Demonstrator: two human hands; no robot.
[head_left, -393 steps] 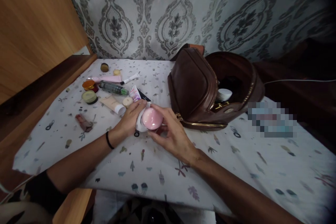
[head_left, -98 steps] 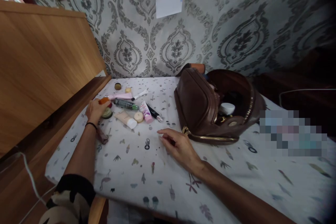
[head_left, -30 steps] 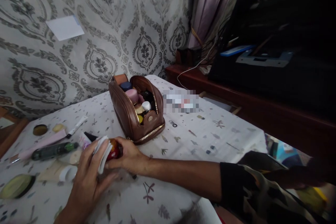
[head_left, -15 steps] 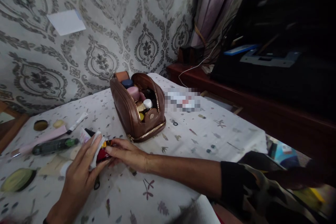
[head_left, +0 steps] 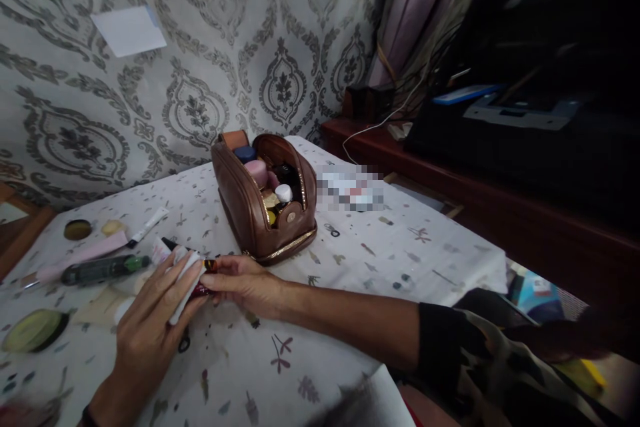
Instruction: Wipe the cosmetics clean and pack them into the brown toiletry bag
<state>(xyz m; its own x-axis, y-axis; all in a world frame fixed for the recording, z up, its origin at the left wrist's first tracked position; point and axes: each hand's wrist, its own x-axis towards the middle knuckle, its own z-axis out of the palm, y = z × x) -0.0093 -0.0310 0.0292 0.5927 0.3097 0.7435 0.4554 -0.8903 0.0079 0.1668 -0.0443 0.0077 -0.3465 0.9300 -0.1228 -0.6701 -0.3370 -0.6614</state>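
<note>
My left hand (head_left: 153, 327) presses a white cloth (head_left: 184, 288) against a small dark red bottle (head_left: 204, 280) with an amber end. My right hand (head_left: 245, 283) pinches the bottle's right end with thumb and fingers. Part of the bottle is hidden under the cloth and fingers. Just behind my hands stands an open brown bag (head_left: 245, 207), unzipped, with a blue lid (head_left: 245, 153), a pink container (head_left: 257, 172) and a white cap (head_left: 284, 193) inside it.
On the left of the patterned tablecloth (head_left: 310, 333) lie a dark green tube (head_left: 103, 269), a pink tube (head_left: 85, 255), a white tube (head_left: 149, 225), a beige tube (head_left: 100, 307) and a round green-lidded jar (head_left: 34, 331). A blurred packet (head_left: 350, 187) rests right of the bag.
The cloth and my left fingers have shifted over the bottle, covering more of its red body. Both hands stay at about the same place; the view has moved slightly.
</note>
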